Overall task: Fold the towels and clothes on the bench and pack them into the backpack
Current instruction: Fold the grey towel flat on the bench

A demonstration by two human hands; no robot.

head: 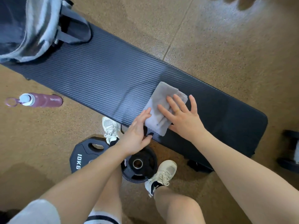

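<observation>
A small grey towel, folded into a compact rectangle, lies on the dark padded bench near its front edge. My right hand presses flat on the towel's right half with straight, spread fingers. My left hand touches the towel's left edge with straight fingers, its thumb at the bench's front edge. The backpack, dark with grey trim and straps, stands open at the far left end of the bench, blurred by motion.
A maroon water bottle lies on the floor left of the bench. Two black weight plates lie on the floor by my feet. A dumbbell sits at the right edge.
</observation>
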